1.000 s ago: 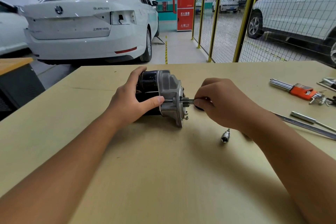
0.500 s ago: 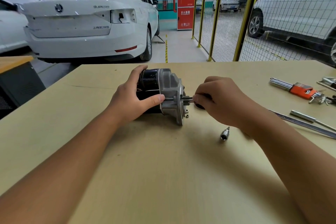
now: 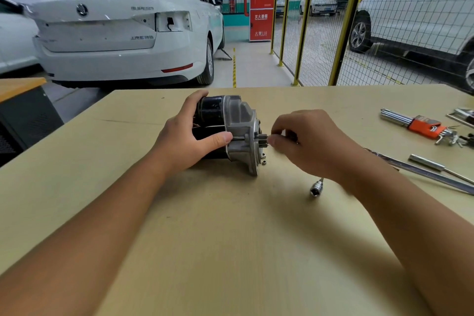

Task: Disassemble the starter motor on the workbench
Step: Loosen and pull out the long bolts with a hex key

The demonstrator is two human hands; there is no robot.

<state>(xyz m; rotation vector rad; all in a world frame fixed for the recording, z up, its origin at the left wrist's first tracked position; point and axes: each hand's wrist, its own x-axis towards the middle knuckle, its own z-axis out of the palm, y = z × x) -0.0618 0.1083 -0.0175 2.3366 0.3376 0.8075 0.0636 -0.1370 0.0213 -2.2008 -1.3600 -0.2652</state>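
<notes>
Right hand [image 3: 305,143] motion-blurred; tool in its fingers hidden; hex keys [image 3: 423,127] partly cropped.

Even, bright shop light falls from ceiling strips overhead, so the tan counter [image 3: 230,251] shows only soft, pale shadows under the forearms and beside the starter motor [image 3: 230,131]. A mild sheen sits on the white car [image 3: 115,33]. The right hand [image 3: 307,141] is smeared by motion blur. The wide lens bows the yellow fence posts [image 3: 305,20] and the counter's far edge.
</notes>
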